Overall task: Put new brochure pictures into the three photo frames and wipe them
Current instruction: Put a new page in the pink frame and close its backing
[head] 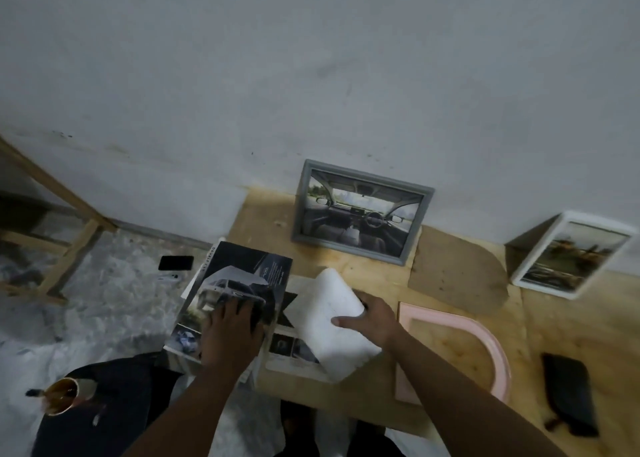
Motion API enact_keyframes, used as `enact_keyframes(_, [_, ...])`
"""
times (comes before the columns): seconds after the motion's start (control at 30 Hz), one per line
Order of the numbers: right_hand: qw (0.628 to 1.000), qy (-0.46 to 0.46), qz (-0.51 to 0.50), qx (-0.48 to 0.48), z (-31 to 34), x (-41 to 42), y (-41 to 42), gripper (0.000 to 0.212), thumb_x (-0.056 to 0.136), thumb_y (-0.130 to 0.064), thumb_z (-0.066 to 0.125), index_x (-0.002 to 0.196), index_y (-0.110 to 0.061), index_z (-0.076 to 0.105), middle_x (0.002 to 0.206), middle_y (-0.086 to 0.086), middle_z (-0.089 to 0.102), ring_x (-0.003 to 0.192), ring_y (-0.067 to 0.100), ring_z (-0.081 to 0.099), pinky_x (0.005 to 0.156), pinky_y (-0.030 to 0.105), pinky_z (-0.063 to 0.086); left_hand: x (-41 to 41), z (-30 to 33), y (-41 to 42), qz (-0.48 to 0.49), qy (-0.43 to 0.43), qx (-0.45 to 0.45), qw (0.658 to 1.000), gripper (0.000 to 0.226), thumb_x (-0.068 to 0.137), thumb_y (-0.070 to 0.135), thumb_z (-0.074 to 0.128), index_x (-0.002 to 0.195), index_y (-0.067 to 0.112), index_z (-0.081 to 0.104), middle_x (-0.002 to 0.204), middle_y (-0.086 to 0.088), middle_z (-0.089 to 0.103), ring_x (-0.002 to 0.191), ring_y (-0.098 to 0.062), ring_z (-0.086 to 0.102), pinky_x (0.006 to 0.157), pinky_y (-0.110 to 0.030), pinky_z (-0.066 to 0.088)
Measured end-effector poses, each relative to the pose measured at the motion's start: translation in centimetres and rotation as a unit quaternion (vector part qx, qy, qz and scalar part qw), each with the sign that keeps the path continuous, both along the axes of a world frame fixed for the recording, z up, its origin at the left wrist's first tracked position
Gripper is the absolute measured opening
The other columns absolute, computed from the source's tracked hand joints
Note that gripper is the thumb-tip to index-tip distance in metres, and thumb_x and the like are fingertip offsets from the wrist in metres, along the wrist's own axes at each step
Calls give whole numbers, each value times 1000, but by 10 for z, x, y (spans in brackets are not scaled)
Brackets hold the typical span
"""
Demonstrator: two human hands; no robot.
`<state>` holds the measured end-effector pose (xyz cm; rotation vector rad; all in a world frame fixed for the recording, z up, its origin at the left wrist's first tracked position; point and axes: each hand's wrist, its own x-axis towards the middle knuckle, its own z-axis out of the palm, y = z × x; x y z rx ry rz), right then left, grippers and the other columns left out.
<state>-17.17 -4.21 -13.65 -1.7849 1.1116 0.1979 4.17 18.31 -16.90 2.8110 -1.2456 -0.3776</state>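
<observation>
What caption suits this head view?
Left hand presses the car brochure; right hand holds a white sheet beside the empty pink frame.

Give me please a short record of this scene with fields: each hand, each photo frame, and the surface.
left hand: flat on the brochure
right hand: grips the white sheet
grey frame: upright against the wall, shows a car-interior picture
white frame: leaning by the wall, holds a picture
pink frame: flat on the board, no picture in it
surface: wooden board

Plywood table (450, 418): brochures (239, 283), grey frame (362, 210), white frame (571, 254), pink frame (485, 339).
</observation>
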Motion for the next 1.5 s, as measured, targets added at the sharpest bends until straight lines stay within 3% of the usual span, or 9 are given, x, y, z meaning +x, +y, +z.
enact_keyframes(0.07, [992,-46,-86,79,18,-26,-17,70,71,-58,87,128,-25,65,121,-7,71,103,13,70,81,27,58,-16,24,-29,62,96,-72,991,57,94,71,43,98,21,70,96,-4,69,89,-27,67,78,-42,57])
enact_keyframes(0.17, [961,-89,-219,142,35,-70,-37,62,72,-56,86,120,-20,68,109,-3,77,89,15,77,72,29,62,-59,44,-84,200,371,-106,901,74,89,81,43,99,14,71,84,-12,68,84,-29,69,80,-40,56])
enact_keyframes(0.3, [951,-74,-292,76,44,-119,-46,71,75,-59,82,129,-22,56,118,-6,70,94,13,71,61,20,56,-133,67,-143,190,600,-120,768,29,95,42,71,116,23,66,106,-1,75,94,-19,73,81,-36,62])
enact_keyframes(0.47, [924,-63,-377,-28,36,-191,-54,56,85,-64,70,126,-28,54,107,-14,64,96,10,64,65,22,50,-203,49,-186,126,490,-132,852,18,93,21,71,108,24,63,105,-1,73,90,-20,72,82,-48,63])
enact_keyframes(0.63, [920,-15,-387,-58,1,-262,-60,22,93,-18,69,115,-20,68,98,-12,69,102,19,67,73,25,48,-242,30,-191,57,377,-90,920,39,94,23,68,132,21,60,119,2,70,103,-18,66,86,-31,53])
enact_keyframes(0.87, [956,52,-276,-90,-20,-292,-53,10,90,-25,67,87,-25,57,75,0,62,73,17,59,66,34,47,-259,0,-172,41,304,-11,952,44,84,32,70,126,27,60,106,5,62,97,-19,62,84,-38,55])
enact_keyframes(0.97, [961,79,-234,-123,-24,-291,-52,15,91,-32,64,84,-28,51,70,-3,57,68,12,57,60,32,44,-261,-4,-169,-10,245,18,969,60,88,42,69,143,27,50,134,1,54,120,-20,55,93,-39,54])
enact_keyframes(1.17, [958,98,-230,-143,-32,-291,-58,18,91,-36,64,82,-27,51,67,-4,58,66,12,56,59,33,49,-263,-9,-168,-65,204,47,976,79,89,51,69,155,22,36,152,-1,35,133,-20,46,98,-34,52])
enact_keyframes(1.5, [957,117,-204,-167,-31,-289,-87,25,90,-51,62,95,-28,56,86,-11,62,76,11,60,63,27,48,-256,-15,-167,-87,202,4,976,85,86,50,73,157,24,33,146,-2,41,122,-19,55,90,-32,57])
